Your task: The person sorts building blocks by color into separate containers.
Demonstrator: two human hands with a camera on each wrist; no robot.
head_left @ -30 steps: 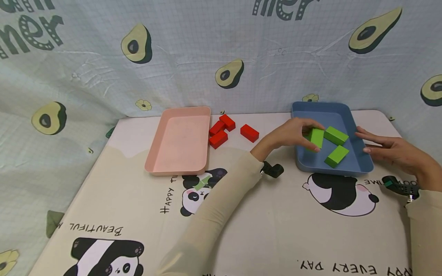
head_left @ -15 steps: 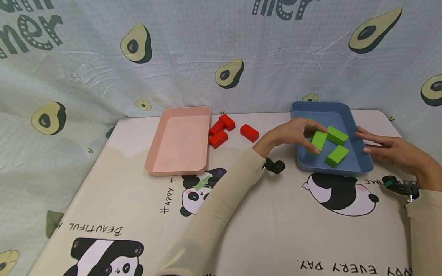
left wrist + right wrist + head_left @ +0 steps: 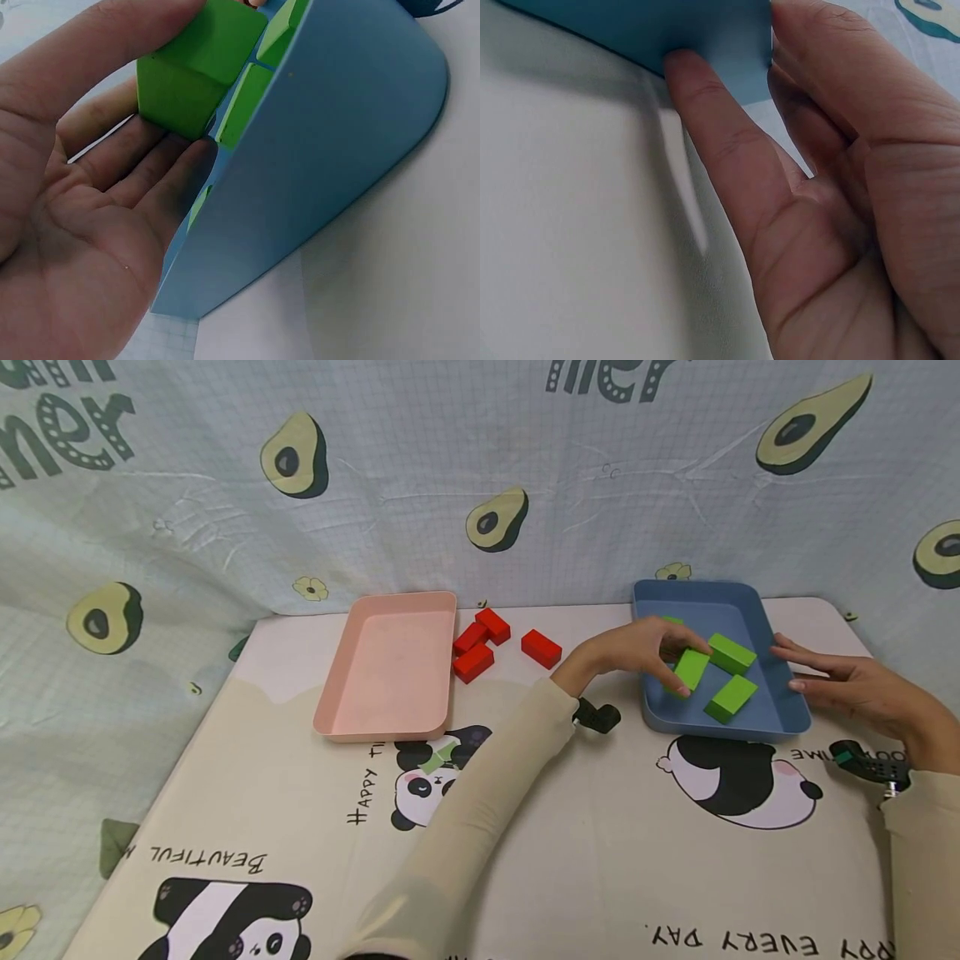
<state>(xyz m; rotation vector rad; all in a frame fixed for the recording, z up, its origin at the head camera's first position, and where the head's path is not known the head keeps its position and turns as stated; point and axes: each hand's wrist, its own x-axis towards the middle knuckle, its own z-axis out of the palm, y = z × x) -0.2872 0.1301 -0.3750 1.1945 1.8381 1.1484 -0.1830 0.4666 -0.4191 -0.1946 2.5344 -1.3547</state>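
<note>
My left hand (image 3: 643,647) pinches a green block (image 3: 692,669) between thumb and fingers, inside the outline of the blue tray (image 3: 731,728). In the left wrist view the thumb lies across the top of this green block (image 3: 196,67), near the tray's wall (image 3: 337,127). Two more green blocks (image 3: 731,653) lie in the tray to its right, and another green block (image 3: 672,620) peeks out behind the hand. My right hand (image 3: 870,687) rests its extended fingers against the tray's right side; one fingertip touches the wall (image 3: 622,34) in the right wrist view.
Several red blocks (image 3: 542,648) lie on the table between the two trays. A pink tray (image 3: 390,735) stands to their left. Behind the table's back edge hangs a cloth (image 3: 397,460) with avocado prints. The tablecloth (image 3: 585,860) carries panda drawings.
My left hand has shifted slightly right with the green block, and more of the green block behind it shows. The right hand and both trays have stayed in place.
</note>
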